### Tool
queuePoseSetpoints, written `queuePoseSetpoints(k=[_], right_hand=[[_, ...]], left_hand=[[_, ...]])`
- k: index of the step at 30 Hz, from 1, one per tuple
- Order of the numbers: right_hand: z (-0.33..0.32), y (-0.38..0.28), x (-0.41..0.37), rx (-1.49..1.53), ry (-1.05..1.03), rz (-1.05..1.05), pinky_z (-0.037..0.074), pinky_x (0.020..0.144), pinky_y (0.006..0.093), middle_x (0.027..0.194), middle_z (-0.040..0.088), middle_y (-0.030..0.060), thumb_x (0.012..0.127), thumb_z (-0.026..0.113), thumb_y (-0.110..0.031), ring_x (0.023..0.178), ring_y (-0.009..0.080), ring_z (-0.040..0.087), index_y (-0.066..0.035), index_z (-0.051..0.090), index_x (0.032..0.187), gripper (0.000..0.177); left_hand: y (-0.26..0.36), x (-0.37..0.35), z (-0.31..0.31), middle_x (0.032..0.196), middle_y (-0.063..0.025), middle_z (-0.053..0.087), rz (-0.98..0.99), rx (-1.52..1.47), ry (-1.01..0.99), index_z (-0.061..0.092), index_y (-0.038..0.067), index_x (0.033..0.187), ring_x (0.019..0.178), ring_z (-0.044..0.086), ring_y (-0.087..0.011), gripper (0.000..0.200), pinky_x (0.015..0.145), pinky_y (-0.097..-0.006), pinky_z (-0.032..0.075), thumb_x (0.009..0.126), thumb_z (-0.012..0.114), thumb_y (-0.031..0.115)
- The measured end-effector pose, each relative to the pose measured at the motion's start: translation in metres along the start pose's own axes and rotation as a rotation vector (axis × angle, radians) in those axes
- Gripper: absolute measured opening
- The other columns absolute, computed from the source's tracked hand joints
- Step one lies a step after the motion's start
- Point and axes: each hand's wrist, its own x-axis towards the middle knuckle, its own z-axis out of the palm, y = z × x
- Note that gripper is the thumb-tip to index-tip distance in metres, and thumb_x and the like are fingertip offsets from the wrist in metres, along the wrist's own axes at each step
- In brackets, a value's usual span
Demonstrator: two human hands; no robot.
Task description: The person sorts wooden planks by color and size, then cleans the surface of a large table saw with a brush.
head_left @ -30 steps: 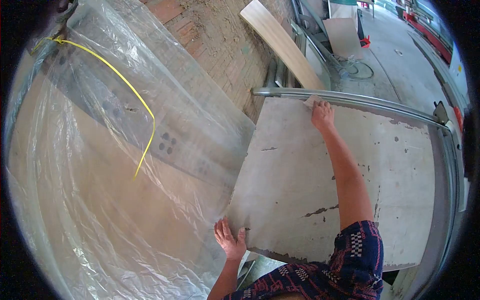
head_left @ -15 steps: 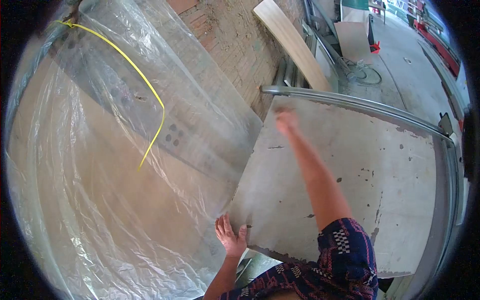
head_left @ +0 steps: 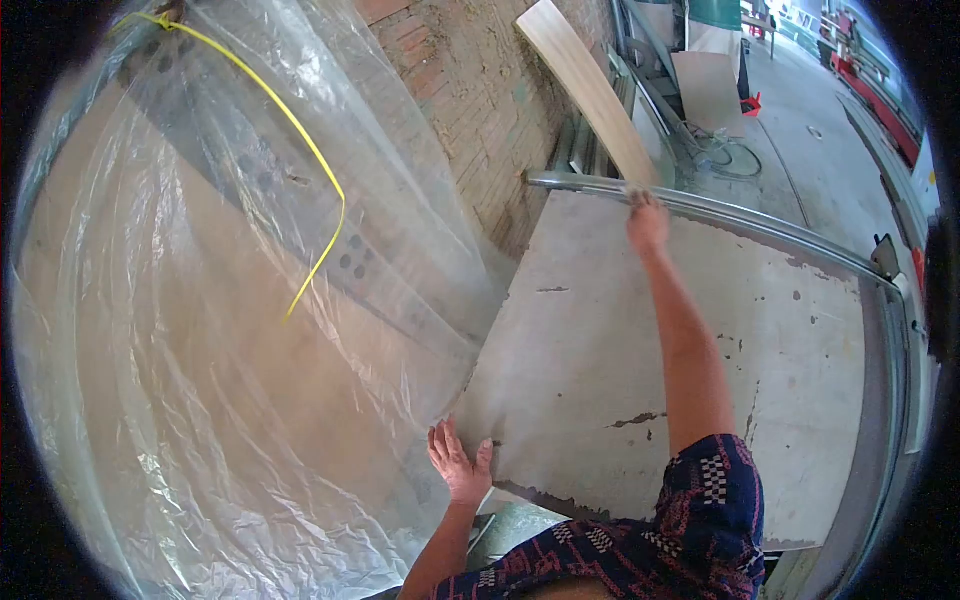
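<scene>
A pale, worn board [head_left: 580, 350] with dark chipped patches lies in front of me, a metal rail [head_left: 760, 222] running along its far edge. Near that edge, my right hand [head_left: 648, 222] is closed with the fingers curled down at the board beside the rail. What it holds, if anything, is hidden. At the board's near left corner rests my left hand [head_left: 462, 468], fingers spread and holding nothing. Clear plastic sheeting [head_left: 250, 420] hangs just to the left of this hand.
A yellow strap [head_left: 300, 130] hangs over the plastic. Behind the board, a wooden plank [head_left: 590, 90] leans by a rough brick wall [head_left: 470, 120]. Metal profiles and a coiled cable [head_left: 735, 160] lie on the concrete floor [head_left: 800, 130] beyond.
My right hand has moved right and slightly farther away, from the board's far left corner to along the rail. My left hand stays at the near left corner. The view has shifted slightly.
</scene>
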Motion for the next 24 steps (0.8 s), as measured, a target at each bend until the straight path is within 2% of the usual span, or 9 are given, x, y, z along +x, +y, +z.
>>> queuePoseSetpoints(k=[7, 10, 11, 12, 14, 15, 21, 23, 24], right_hand=[[0.057, -0.038, -0.039, 0.21, -0.431, 0.029, 0.021, 0.106, 0.0452, 0.119, 0.053, 0.0141, 0.078, 0.044, -0.009, 0.117, 0.0303, 0.043, -0.008, 0.058, 0.11, 0.034], [0.046, -0.144, -0.116, 0.306, -0.504, -0.26, 0.023, 0.106, 0.0438, 0.118, 0.054, 0.0126, 0.077, 0.046, -0.009, 0.116, 0.0273, 0.045, -0.006, 0.058, 0.108, 0.034], [0.113, -0.169, -0.161, 0.765, -0.385, -0.36, 0.028, 0.102, 0.0417, 0.117, 0.054, 0.0122, 0.073, 0.049, -0.008, 0.115, 0.026, 0.046, -0.006, 0.057, 0.108, 0.035], [0.072, -0.205, -0.2, 0.443, -0.275, -0.549, 0.036, 0.095, 0.0407, 0.107, 0.058, 0.0126, 0.07, 0.052, -0.006, 0.106, 0.0255, 0.051, -0.005, 0.06, 0.098, 0.029], [-0.041, -0.243, -0.234, 0.551, -0.729, -0.77, 0.044, 0.083, 0.0399, 0.093, 0.062, 0.0158, 0.07, 0.052, -0.007, 0.093, 0.0297, 0.057, -0.004, 0.064, 0.084, 0.019], [0.009, -0.268, -0.282, 0.805, -0.646, -0.778, 0.045, 0.079, 0.0409, 0.094, 0.062, 0.014, 0.074, 0.051, -0.007, 0.091, 0.0302, 0.058, -0.005, 0.063, 0.082, 0.015], [-0.054, -0.207, -0.235, 1.209, -0.728, -0.441, 0.043, 0.067, 0.0421, 0.075, 0.058, 0.0079, 0.086, 0.044, -0.013, 0.072, 0.0252, 0.054, -0.004, 0.054, 0.078, 0.015], [-0.065, -0.137, -0.185, 1.103, -0.322, -0.166, 0.045, 0.084, 0.0384, 0.103, 0.062, 0.0125, 0.089, 0.04, -0.019, 0.096, 0.0299, 0.057, -0.007, 0.058, 0.107, 0.028], [-0.085, -0.098, -0.152, 0.863, -0.434, 0.068, 0.042, 0.091, 0.0369, 0.117, 0.055, 0.0161, 0.09, 0.04, -0.02, 0.108, 0.0317, 0.052, -0.007, 0.053, 0.118, 0.034]], left_hand=[[0.004, 0.001, -0.003, 0.13, -0.0234, 0.034, -0.024, -0.015, 0.001, 0.027, 0.003, 0.135, 0.124, 0.024, -0.043, 0.077, 0.102, -0.0518, 0.02, 0.079, 0.057, 0.048], [0.002, 0.0, -0.001, 0.135, -0.0208, 0.03, -0.04, -0.345, 0.101, 0.023, 0.003, 0.137, 0.129, 0.021, -0.0369, 0.08, 0.105, -0.0466, 0.018, 0.081, 0.056, 0.048], [0.002, 0.0, -0.001, 0.137, -0.0198, 0.028, -0.052, -0.505, 0.14, 0.021, 0.003, 0.138, 0.13, 0.02, -0.0344, 0.08, 0.105, -0.0445, 0.018, 0.081, 0.056, 0.048], [0.002, 0.0, -0.004, 0.138, -0.0188, 0.026, -0.108, -0.604, 0.168, 0.02, 0.002, 0.138, 0.13, 0.02, -0.0321, 0.079, 0.106, -0.0428, 0.018, 0.083, 0.054, 0.048], [-0.002, -0.004, -0.017, 0.14, -0.0169, 0.023, -0.238, -0.798, 0.215, 0.018, 0.002, 0.139, 0.131, 0.019, -0.0277, 0.077, 0.106, -0.0395, 0.017, 0.086, 0.051, 0.047], [-0.004, -0.006, -0.024, 0.14, -0.0169, 0.023, -0.249, -0.812, 0.223, 0.018, 0.002, 0.139, 0.131, 0.02, -0.0276, 0.075, 0.106, -0.0395, 0.017, 0.087, 0.049, 0.046], [-0.011, -0.042, -0.073, 0.139, -0.0174, 0.027, -0.455, -0.886, 0.099, 0.017, -0.002, 0.138, 0.126, 0.03, -0.0271, 0.069, 0.104, -0.0382, 0.023, 0.091, 0.044, 0.041], [-0.039, -0.081, -0.065, 0.136, -0.018, 0.032, -0.448, -0.756, 0.041, 0.024, -0.003, 0.135, 0.123, 0.035, -0.0275, 0.066, 0.1, -0.0375, 0.03, 0.092, 0.042, 0.043], [-0.048, -0.102, -0.061, 0.134, -0.0184, 0.035, -0.458, -0.712, 0.009, 0.028, -0.003, 0.133, 0.121, 0.038, -0.0273, 0.064, 0.098, -0.0371, 0.033, 0.092, 0.042, 0.044]])
